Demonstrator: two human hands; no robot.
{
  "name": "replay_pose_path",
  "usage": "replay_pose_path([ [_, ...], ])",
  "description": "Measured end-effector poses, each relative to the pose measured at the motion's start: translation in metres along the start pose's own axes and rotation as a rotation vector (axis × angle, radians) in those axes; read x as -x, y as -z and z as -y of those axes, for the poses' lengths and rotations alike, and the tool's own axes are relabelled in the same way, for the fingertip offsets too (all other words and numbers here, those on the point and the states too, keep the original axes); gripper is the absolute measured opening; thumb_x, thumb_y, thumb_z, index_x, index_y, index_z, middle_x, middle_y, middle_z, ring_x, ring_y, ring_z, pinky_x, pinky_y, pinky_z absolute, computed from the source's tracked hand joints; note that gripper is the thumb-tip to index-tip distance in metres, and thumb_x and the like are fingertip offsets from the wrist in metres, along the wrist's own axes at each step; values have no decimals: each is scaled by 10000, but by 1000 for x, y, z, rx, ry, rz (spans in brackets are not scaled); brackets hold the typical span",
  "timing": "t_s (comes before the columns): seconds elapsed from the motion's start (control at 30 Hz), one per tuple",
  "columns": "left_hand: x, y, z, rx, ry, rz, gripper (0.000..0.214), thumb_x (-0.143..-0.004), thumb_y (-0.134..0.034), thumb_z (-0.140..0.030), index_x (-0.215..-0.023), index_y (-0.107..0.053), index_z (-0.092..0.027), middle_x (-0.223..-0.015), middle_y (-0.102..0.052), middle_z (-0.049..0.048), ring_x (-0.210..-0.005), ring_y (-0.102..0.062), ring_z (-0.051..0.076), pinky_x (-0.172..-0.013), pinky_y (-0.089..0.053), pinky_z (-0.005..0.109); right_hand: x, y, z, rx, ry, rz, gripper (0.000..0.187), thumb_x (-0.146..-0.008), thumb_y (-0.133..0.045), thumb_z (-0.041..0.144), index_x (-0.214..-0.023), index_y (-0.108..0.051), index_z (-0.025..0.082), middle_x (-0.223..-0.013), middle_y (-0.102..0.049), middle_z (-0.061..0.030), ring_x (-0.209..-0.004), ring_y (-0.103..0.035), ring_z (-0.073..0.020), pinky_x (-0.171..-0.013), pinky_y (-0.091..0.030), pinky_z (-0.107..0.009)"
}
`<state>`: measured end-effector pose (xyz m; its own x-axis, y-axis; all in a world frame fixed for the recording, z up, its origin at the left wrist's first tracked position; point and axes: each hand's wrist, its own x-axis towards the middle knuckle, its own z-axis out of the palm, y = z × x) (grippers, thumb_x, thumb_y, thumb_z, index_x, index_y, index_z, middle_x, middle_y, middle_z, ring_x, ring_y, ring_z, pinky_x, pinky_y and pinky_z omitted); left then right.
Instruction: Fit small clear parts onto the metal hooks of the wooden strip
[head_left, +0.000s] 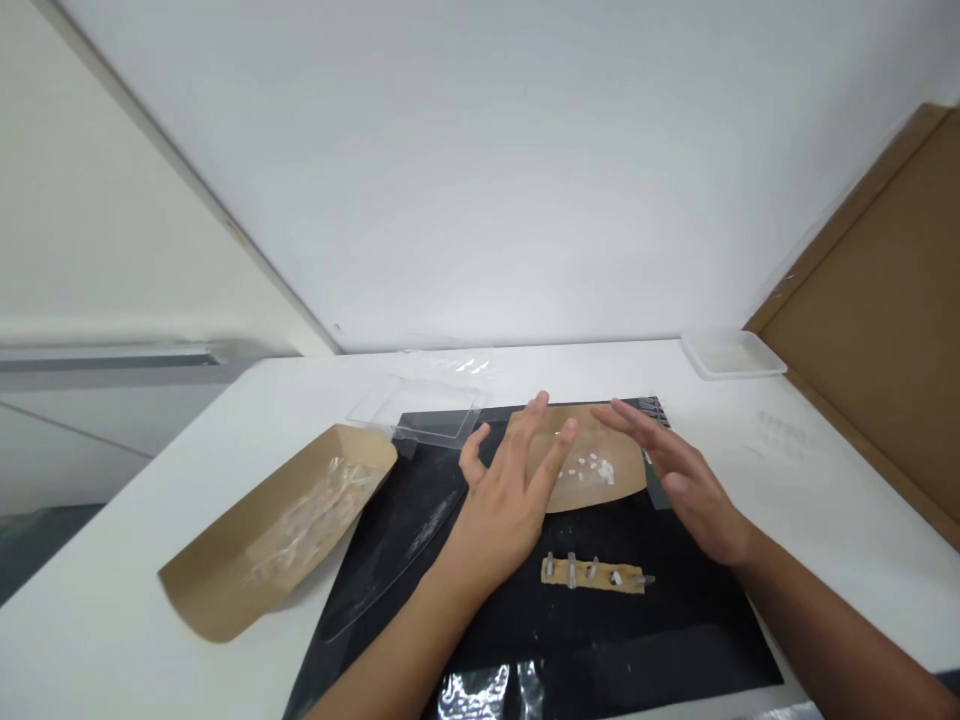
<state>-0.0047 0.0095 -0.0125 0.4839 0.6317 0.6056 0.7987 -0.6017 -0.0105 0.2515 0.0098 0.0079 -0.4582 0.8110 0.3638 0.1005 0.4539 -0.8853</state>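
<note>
My left hand (pixel 510 490) hovers flat with fingers stretched out over the left part of a brown paper piece (pixel 592 470) that carries several small white bits (pixel 592 466). My right hand (pixel 679 475) is also spread, edge-on, at the right side of that paper. Neither hand holds anything. Both are above a black mat (pixel 600 640). Nearer to me on the mat lies a small brown strip (pixel 592 575) with several small clear pieces stuck on it.
A curved brown cardboard sheet (pixel 262 540) with clear film lies at the left. A clear plastic lid (pixel 416 408) sits behind the mat, a shallow clear tray (pixel 731 353) at the far right. A brown board (pixel 885 320) leans on the right. The white table (pixel 825 480) meets a white wall.
</note>
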Motion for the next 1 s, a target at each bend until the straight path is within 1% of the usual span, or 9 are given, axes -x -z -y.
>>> replay_pose_path([
  [0.1,-2,4,-2,66,-48,14,689,-967,-452,-1,-1625,-370,-189,-1565,-547,250,-1384,-601,334,-1218,-171,637,0,-1,-9,518,142,-52,622,-1019,-568,452,-1616,-430,342,-1691,-432,-23,-1636,-233,-358,-1327,-28,-688],
  [0.17,-3,4,-2,140,-70,5,623,-1016,-509,-92,-1617,-354,-151,-1253,-761,167,-1137,-725,277,-1213,-217,606,-1,-3,-14,721,229,-114,464,-990,-640,359,-1453,-628,342,-1699,-417,-11,-1648,-166,-388,-1303,-49,-732],
  [0.27,-2,0,0,222,-65,-45,587,-1057,-456,-85,-1623,-302,-109,-792,-766,-4,-727,-705,184,-1129,-379,505,-4,-4,-20,795,313,-217,170,-987,-692,281,-1090,-805,355,-1634,-510,36,-1646,-173,-388,-1278,-176,-739],
  [0.37,-3,0,2,244,-5,-8,478,-1049,-417,-90,-1526,-452,-108,-906,-790,56,-881,-722,242,-1090,-440,487,-6,-3,-26,776,339,-255,118,-975,-743,282,-993,-817,372,-1480,-658,36,-1627,-250,-370,-1253,-270,-724],
  [0.43,-5,3,1,257,-4,60,377,-1025,-435,-99,-1373,-579,-131,-1048,-789,95,-1059,-705,278,-1131,-425,506,-7,-3,-30,760,314,-270,127,-980,-744,275,-1028,-806,374,-1350,-740,20,-1602,-323,-355,-1248,-289,-718],
  [0.53,-8,8,-1,305,-15,89,213,-999,-477,-119,-1137,-635,-159,-932,-762,67,-997,-708,263,-1139,-440,514,-6,-3,-35,718,232,-325,208,-1022,-676,236,-1158,-765,366,-1118,-819,2,-1544,-442,-321,-1252,-295,-711],
  [0.7,-7,12,-3,312,-3,69,153,-1011,-481,-234,-905,-585,-199,-720,-678,43,-701,-688,247,-786,-578,422,-5,-1,-40,602,178,-326,373,-995,-731,313,-1359,-660,358,-992,-837,-2,-1456,-565,-299,-1267,-326,-671],
  [0.87,-1,13,-3,295,50,37,235,-1008,-477,-266,-1186,-585,-158,-726,-697,32,-586,-657,222,-609,-529,348,-4,4,-43,673,182,-306,373,-1057,-594,271,-1411,-625,384,-891,-821,9,-1451,-572,-284,-1285,-287,-683],
  [1.0,2,8,2,359,69,-18,452,-938,-457,-143,-1389,-462,-161,-826,-712,27,-629,-667,198,-670,-554,339,-3,6,-45,720,142,-218,638,-1036,-408,119,-1630,-386,350,-1416,-707,-52,-1647,-224,-265,-1282,-322,-668],
])
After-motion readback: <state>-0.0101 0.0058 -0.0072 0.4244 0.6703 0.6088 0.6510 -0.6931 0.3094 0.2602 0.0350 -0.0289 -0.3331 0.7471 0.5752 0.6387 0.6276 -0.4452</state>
